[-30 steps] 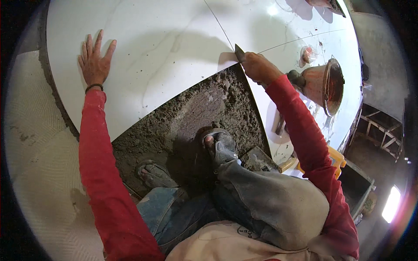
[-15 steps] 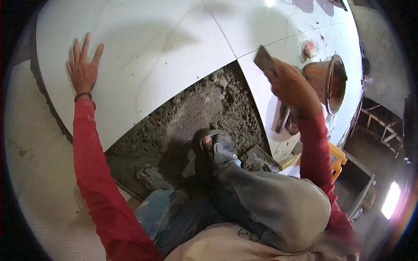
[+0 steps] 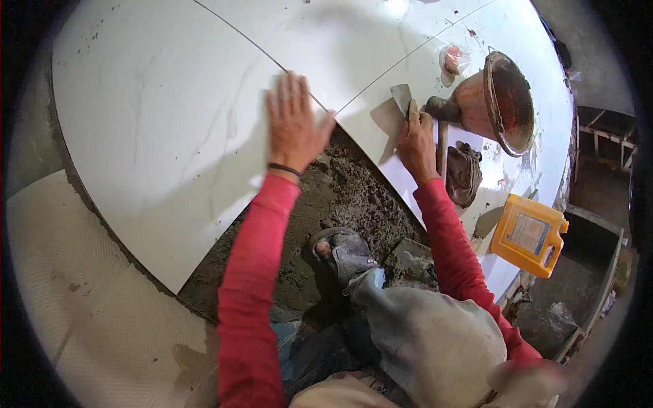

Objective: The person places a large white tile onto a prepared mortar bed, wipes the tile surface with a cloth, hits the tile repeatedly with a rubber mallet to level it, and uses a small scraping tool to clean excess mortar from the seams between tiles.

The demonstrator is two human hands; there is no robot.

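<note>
My left hand (image 3: 292, 129) lies flat, fingers together and stretched out, on a large white veined tile (image 3: 156, 136), at its corner by the joint. In my right hand (image 3: 420, 144) is a putty knife (image 3: 402, 96), its blade upward, just over the neighbouring tile (image 3: 388, 126) to the right. Between the tiles and my body lies rough grey mortar (image 3: 357, 183), with my sandalled foot (image 3: 340, 248) on it. A mallet (image 3: 443, 109) with a dark head is close to the right hand, beside an orange mortar-stained bucket (image 3: 473, 102) tipped on its side.
A dark crumpled rag (image 3: 464, 175) and a yellow jerrycan (image 3: 527, 234) are at the right. A trowel (image 3: 413, 262) lies on the mortar near my knee. Farther up sits a clear plastic bag (image 3: 452, 62) with something reddish inside. Ridged beige flooring (image 3: 88, 272) spreads at the left.
My left hand has moved right across the tile to its corner near the joint. My right hand has come lower and left, still with the putty knife. The view has shifted.
</note>
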